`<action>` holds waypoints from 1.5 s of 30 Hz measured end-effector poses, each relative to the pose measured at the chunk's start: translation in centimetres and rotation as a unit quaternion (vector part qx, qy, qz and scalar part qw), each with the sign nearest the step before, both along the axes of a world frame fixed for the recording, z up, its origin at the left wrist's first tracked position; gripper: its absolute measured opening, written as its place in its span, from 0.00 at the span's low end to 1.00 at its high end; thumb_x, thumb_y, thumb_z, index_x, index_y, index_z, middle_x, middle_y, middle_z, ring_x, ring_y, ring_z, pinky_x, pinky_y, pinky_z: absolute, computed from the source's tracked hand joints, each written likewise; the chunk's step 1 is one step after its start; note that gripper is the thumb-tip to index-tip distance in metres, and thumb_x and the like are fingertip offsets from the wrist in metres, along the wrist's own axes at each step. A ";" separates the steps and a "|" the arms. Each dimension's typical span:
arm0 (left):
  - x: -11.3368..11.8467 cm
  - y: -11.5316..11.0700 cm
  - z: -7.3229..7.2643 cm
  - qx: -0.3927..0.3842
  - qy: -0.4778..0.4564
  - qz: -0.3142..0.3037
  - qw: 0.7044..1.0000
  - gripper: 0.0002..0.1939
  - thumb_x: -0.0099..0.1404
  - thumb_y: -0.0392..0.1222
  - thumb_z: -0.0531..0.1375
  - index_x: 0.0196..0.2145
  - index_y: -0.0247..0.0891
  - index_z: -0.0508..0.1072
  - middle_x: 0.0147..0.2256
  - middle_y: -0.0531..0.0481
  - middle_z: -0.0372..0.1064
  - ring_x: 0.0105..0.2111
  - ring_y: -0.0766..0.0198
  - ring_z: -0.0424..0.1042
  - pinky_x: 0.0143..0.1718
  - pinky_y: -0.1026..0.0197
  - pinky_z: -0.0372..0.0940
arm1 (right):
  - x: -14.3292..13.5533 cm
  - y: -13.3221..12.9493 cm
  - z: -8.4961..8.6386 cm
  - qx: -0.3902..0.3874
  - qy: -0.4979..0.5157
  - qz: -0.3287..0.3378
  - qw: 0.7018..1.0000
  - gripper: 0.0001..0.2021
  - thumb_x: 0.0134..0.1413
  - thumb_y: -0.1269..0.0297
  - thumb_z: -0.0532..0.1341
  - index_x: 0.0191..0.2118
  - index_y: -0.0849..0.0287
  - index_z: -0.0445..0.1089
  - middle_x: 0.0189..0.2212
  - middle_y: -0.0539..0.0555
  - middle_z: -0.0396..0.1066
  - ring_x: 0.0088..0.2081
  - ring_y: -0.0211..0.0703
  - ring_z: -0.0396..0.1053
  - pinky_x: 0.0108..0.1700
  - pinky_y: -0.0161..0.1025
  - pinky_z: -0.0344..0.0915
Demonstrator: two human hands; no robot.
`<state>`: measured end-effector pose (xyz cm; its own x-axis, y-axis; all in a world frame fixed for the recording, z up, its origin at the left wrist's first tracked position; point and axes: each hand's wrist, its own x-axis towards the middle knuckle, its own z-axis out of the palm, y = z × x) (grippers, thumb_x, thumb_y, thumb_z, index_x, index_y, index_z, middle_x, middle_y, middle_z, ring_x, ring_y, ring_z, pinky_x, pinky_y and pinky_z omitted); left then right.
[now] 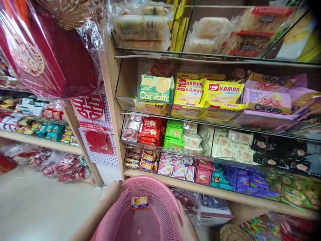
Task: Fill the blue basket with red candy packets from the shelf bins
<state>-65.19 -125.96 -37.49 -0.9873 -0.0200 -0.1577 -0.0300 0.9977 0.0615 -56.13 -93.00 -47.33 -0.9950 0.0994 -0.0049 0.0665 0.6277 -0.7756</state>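
Note:
A pink plastic basket with mesh walls is held in front of the snack shelves. My left hand is closed on its rim at the left, and my right hand grips the right side, with the fingers partly hidden. Inside lies one small orange and white snack packet, near the far wall. Just beyond the basket, the lowest shelf holds orange snack packets and pink and white packets.
Glass-fronted shelves hold yellow KAMAN packs, a green Carvalfo pack and red packets. A dark red gift bag in clear wrap hangs at upper left. Below the shelf sits a white box. Pale floor shows at left.

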 end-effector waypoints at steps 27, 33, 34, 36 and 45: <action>-0.1 -2.9 -0.3 0.017 -0.036 0.041 0.998 0.19 0.62 0.52 0.44 0.34 0.38 0.68 0.35 0.41 0.72 0.35 0.54 0.71 0.30 0.60 0.59 | -19.0 -12.1 15.0 0.403 0.264 0.148 0.864 0.24 0.54 0.60 0.53 0.57 0.58 0.51 0.50 0.61 0.61 0.52 0.51 0.55 0.53 0.55 0.44; 0.7 -3.2 -0.4 0.035 -0.024 0.052 0.998 0.19 0.62 0.53 0.44 0.33 0.39 0.67 0.33 0.43 0.71 0.34 0.55 0.71 0.29 0.60 0.58 | -19.0 -11.9 15.0 0.404 0.258 0.153 0.864 0.24 0.54 0.60 0.53 0.57 0.57 0.51 0.50 0.61 0.61 0.52 0.51 0.55 0.52 0.53 0.47; 0.7 -3.2 -0.5 0.036 -0.023 0.053 0.998 0.19 0.62 0.53 0.44 0.32 0.39 0.66 0.33 0.43 0.71 0.34 0.55 0.71 0.28 0.61 0.58 | -18.9 -11.9 15.0 0.404 0.259 0.152 0.864 0.24 0.54 0.60 0.53 0.56 0.57 0.51 0.51 0.60 0.60 0.52 0.51 0.55 0.52 0.53 0.46; 0.8 -3.2 -0.6 0.040 -0.023 0.056 0.997 0.19 0.62 0.54 0.43 0.32 0.39 0.66 0.33 0.43 0.71 0.33 0.56 0.71 0.28 0.61 0.57 | -18.9 -11.9 15.0 0.403 0.257 0.149 0.865 0.24 0.54 0.60 0.53 0.56 0.57 0.52 0.50 0.60 0.61 0.51 0.51 0.55 0.52 0.53 0.46; 0.4 -2.7 -0.8 0.037 -0.024 0.046 0.998 0.19 0.62 0.53 0.43 0.33 0.38 0.66 0.32 0.44 0.72 0.32 0.58 0.71 0.28 0.62 0.57 | -18.8 -11.8 15.6 0.394 0.247 0.142 0.874 0.22 0.53 0.60 0.54 0.53 0.60 0.56 0.47 0.61 0.63 0.50 0.51 0.57 0.53 0.51 0.46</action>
<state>-64.77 -128.68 -38.33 -0.9732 -0.0976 -0.2084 -0.1268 0.9832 0.1315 -74.91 -104.81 -31.73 -0.8412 -0.3736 0.3908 -0.4002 0.9163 0.0146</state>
